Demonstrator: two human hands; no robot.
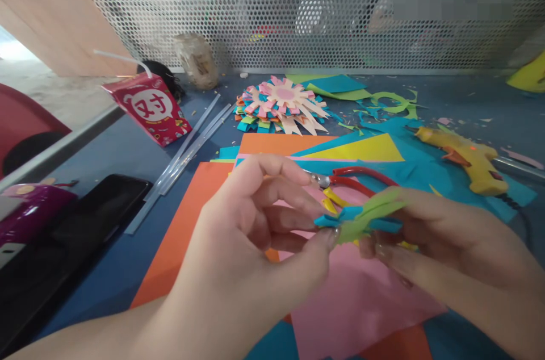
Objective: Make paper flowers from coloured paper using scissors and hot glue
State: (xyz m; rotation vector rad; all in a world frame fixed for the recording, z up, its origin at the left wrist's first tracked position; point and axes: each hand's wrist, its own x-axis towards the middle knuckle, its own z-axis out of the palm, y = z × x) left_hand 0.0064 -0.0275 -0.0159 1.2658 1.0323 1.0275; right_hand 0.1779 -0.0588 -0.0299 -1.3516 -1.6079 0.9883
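Two-handed hold, crosswise.
Across the blue tabletop (100, 164) spreads an orange sheet (183, 229), partly under a pink sheet (349, 297); both hands are above the sheets. The left grip (259, 229) pinches the left end of the green-and-blue paper piece (360, 222) between thumb and fingers, and the right grip (447, 241) closes on its right end. Beyond them sit a paper flower stack (279, 101) and, farther right, a yellow glue gun (470, 158), nozzle pointing left. Just behind the paper piece, a red-handled tool (361, 174) lies partly hidden. Smallest, the paper piece has its long axis running roughly left to right; its green strip slants up toward the right grip, its blue ends point left and right, and yellow bits show around it.
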